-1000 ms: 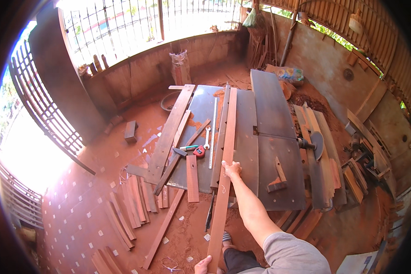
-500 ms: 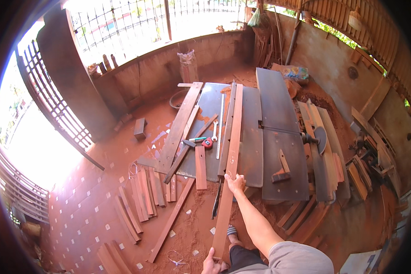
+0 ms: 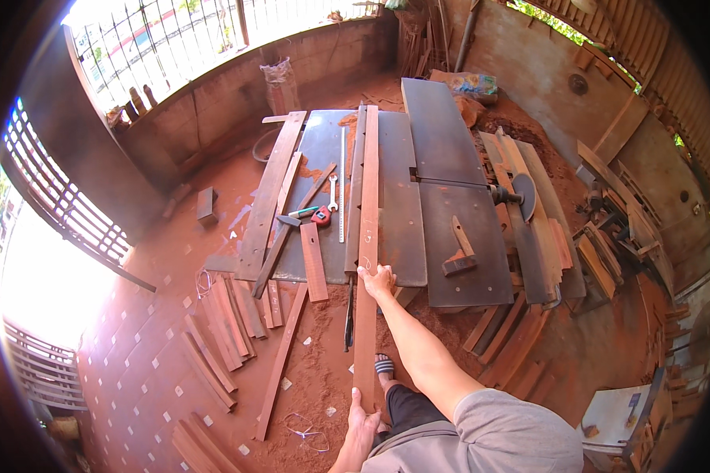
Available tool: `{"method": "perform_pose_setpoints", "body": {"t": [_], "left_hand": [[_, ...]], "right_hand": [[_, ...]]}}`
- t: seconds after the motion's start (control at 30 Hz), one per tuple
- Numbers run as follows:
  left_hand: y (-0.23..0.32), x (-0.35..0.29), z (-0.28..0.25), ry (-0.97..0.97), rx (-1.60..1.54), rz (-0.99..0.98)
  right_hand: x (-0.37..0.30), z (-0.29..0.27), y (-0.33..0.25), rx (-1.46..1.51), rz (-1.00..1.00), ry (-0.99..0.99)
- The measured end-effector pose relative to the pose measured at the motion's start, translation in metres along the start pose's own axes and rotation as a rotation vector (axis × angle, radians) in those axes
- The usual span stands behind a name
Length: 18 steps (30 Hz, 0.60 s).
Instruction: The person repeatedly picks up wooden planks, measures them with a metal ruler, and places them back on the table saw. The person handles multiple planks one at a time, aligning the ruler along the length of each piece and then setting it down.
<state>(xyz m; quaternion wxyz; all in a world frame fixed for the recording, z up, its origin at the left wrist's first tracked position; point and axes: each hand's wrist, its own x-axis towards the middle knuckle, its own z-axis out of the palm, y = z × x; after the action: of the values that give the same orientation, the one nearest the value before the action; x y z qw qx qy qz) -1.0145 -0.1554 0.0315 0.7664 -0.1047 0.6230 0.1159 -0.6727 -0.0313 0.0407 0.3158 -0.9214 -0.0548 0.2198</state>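
A long reddish wooden board (image 3: pixel 366 209) runs away from me, its far part lying along the fence of the metal machine table (image 3: pixel 402 229). My right hand (image 3: pixel 377 281) is closed around the board's right edge, just at the table's near edge. At the board's near end, my left hand (image 3: pixel 361 424) grips it from below with the thumb up along its left side. On the table to the left lie a white ruler (image 3: pixel 341 185), a wrench (image 3: pixel 333 194), a red tape measure (image 3: pixel 321 216), a hammer (image 3: pixel 289 221) and a short wooden piece (image 3: pixel 313 264).
A wooden-handled brush (image 3: pixel 460 248) rests on the table's right section, beside a round disc (image 3: pixel 524 197) on a shaft. Several wood strips (image 3: pixel 230 319) lie on the dusty floor at left. More boards (image 3: pixel 509 335) lean and lie at right. A block (image 3: pixel 206 206) stands beyond.
My view has swung right and down, so the table appears higher and further left. Both hands keep hold of the board, which now lines up straighter along the fence.
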Motion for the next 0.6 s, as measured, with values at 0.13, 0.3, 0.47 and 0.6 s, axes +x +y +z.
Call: {"method": "perform_pose_setpoints", "body": {"t": [0.13, 0.3, 0.47, 0.6], "left_hand": [[0.006, 0.012, 0.005, -0.017, 0.061, -0.038], [0.008, 0.038, 0.008, -0.151, -0.062, -0.078], [0.008, -0.002, 0.047, -0.001, -0.033, 0.003], [0.009, 0.01, 0.054, -0.032, -0.03, 0.045]], "right_hand": [[0.01, -0.006, -0.005, -0.001, 0.021, -0.022], [0.016, -0.01, -0.017, 0.015, 0.026, -0.042], [0.029, -0.012, -0.02, 0.032, 0.044, -0.034], [0.044, -0.012, -0.024, 0.03, 0.03, -0.029]]}}
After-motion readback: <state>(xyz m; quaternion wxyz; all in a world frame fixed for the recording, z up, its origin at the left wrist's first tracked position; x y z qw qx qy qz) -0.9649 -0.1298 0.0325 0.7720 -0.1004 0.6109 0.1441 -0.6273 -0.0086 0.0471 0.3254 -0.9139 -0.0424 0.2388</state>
